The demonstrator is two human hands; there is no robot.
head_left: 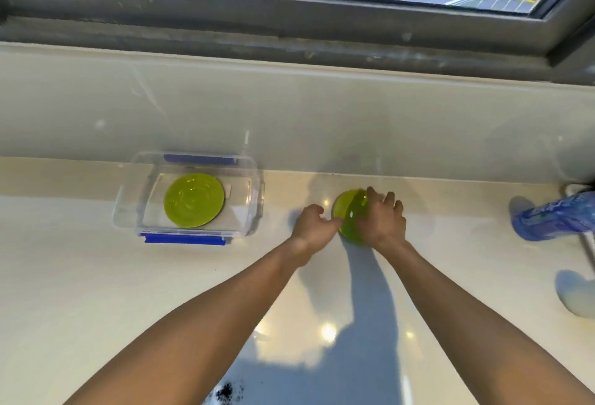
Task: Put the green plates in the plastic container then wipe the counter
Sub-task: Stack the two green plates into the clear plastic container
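A clear plastic container with blue clips stands on the pale counter at the left, against the backsplash. One green plate lies flat inside it. To the right, a second green plate rests on the counter, blurred and partly tilted. My right hand lies over its right half with fingers spread around the rim. My left hand touches its left edge with thumb and fingers curled.
A blue spray bottle lies at the far right edge of the counter. A pale cloth-like shape sits below it. Dark crumbs lie at the counter's near edge. A window frame runs along the top.
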